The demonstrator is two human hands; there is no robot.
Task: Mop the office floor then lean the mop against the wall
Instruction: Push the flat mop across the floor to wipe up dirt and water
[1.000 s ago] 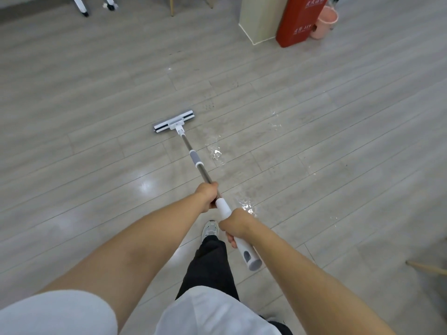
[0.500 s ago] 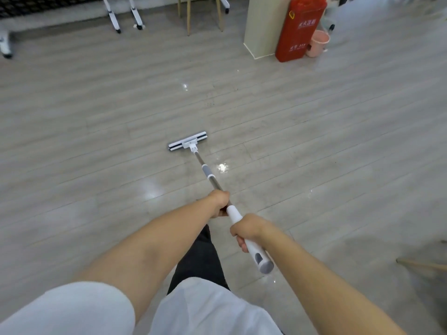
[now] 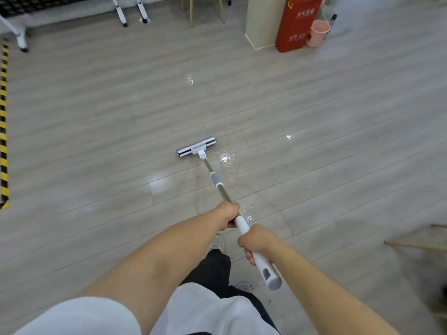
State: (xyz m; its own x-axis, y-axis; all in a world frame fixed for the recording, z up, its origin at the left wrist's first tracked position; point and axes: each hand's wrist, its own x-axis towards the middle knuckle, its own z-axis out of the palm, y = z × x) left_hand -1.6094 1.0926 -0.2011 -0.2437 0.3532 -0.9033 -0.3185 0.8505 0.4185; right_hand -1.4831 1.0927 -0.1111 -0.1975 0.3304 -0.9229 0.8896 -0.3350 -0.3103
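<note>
Both hands are on the mop [image 3: 219,187]. The left hand [image 3: 227,213] wraps the shaft where the metal meets the white grip, and the right hand [image 3: 255,240] curls round the white handle just behind it, both fists closed firmly on it. The pole runs out toward 12 o'clock. The mop head [image 3: 196,149] sits flat on the grey plank floor [image 3: 96,117], mid-room. Wet glints [image 3: 226,158] shine just off its 3 o'clock end. At 1 o'clock a red cabinet [image 3: 297,22], possibly for fire gear since the lettering is blurred, stands beside a pink bucket [image 3: 318,32]. Striped tape [image 3: 3,117] edges 9 o'clock.
</note>
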